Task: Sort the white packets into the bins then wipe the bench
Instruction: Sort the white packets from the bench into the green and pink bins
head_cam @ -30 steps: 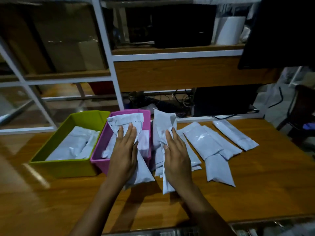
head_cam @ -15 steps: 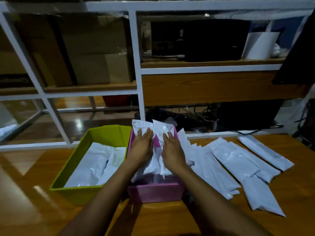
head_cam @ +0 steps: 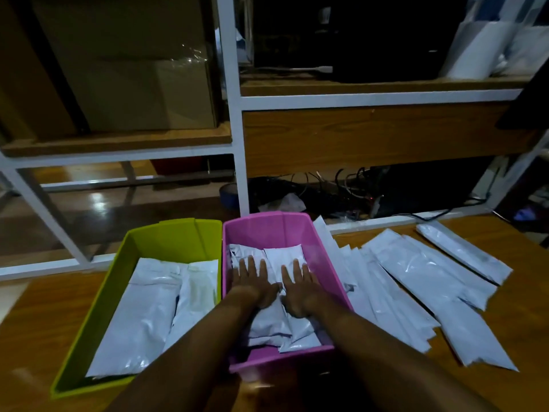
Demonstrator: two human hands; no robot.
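- Using the rectangular pink plastic bin (head_cam: 267, 223) as the reference point. Inside it is a pile of glossy white plastic packets (head_cam: 269, 324), flattish, a bit crumpled and overlapping each other.
- Both the left hand (head_cam: 252, 282) and the right hand (head_cam: 300, 288) are down inside the pink bin, side by side. They're palms down with fingers straight and spread, pressing on top of that pile and not gripping anything.
- Right up against the pink bin's left side is a lime-green plastic bin (head_cam: 166, 233) with a couple of long white packets (head_cam: 148, 310) lying flat in it.
- To the right of the pink bin, more loose white packets (head_cam: 416, 281) are fanned out on the brown wooden bench (head_cam: 520, 337).
- Compared with half a second ago, the packets under the hands were sticking up over the pink bin's far rim. Now they lie down inside it.
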